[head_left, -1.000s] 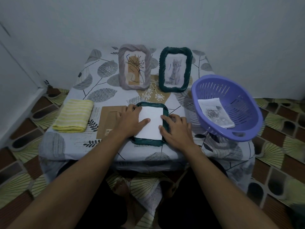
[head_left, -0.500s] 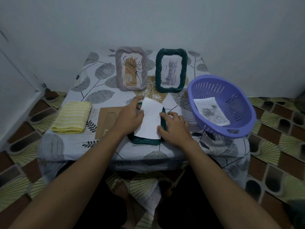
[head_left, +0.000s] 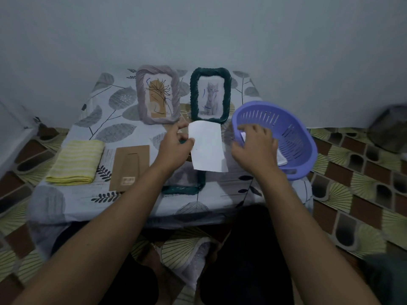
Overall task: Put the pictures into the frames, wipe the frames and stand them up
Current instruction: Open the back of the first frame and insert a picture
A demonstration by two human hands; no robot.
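My left hand [head_left: 176,143] pinches the left edge of a white sheet [head_left: 208,148] and holds it lifted above a dark green frame [head_left: 187,188] lying flat on the table. My right hand [head_left: 256,146] hovers at the near rim of the purple basket [head_left: 293,128], fingers apart, over a picture [head_left: 282,158] lying inside; whether it touches the picture I cannot tell. A brown backing board [head_left: 130,167] lies left of the flat frame. A grey frame [head_left: 157,95] with a plant drawing and a green frame [head_left: 210,95] with a cat drawing stand upright at the back.
A folded yellow cloth [head_left: 76,161] lies at the table's left side. The low table [head_left: 66,199] wears a leaf-patterned cover and stands against a white wall. Patterned floor tiles surround it, and a dark object [head_left: 389,128] sits on the floor at far right.
My left hand has lifted the white sheet off the flat green frame. My right hand left the frame and moved right to the purple basket.
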